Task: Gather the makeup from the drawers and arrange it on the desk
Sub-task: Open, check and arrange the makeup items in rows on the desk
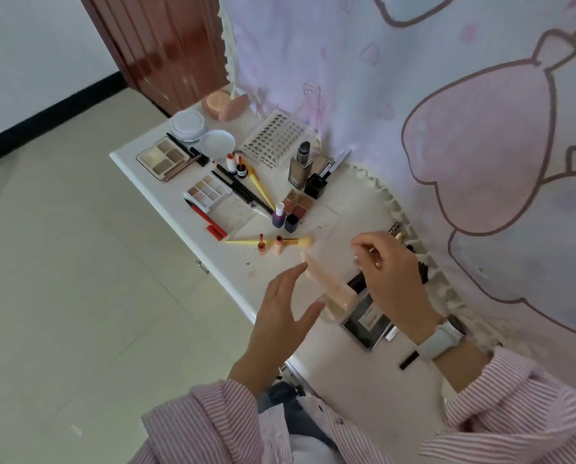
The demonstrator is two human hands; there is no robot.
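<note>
Arranging is the step in hand: most of the makeup already lies spread over the white desk point(166, 182), so this looks like the placing stage rather than the gathering one. Near the middle of the desk a peach tube point(326, 279) lies slanted between the two hands, its wide end towards the near side. The left hand point(283, 313) hovers just left of the tube with fingers straight and spread, thumb out, holding nothing; its fingertips come close to the tube's far tip, though contact cannot be judged. The right hand point(390, 276) is raised to the right of the tube, fingers curled downward, and seems to pinch something small and thin at its fingertips, but blur makes that uncertain. A pale watch point(442, 339) sits on that wrist, above a dark flat case point(368, 324) on the desk. Farther left stand two eyeshadow palettes point(166, 159), pencils, small bottles and round compacts point(188, 127). The next move likely calls for setting the tube straight among the other items, with a light grip on its sides.
</note>
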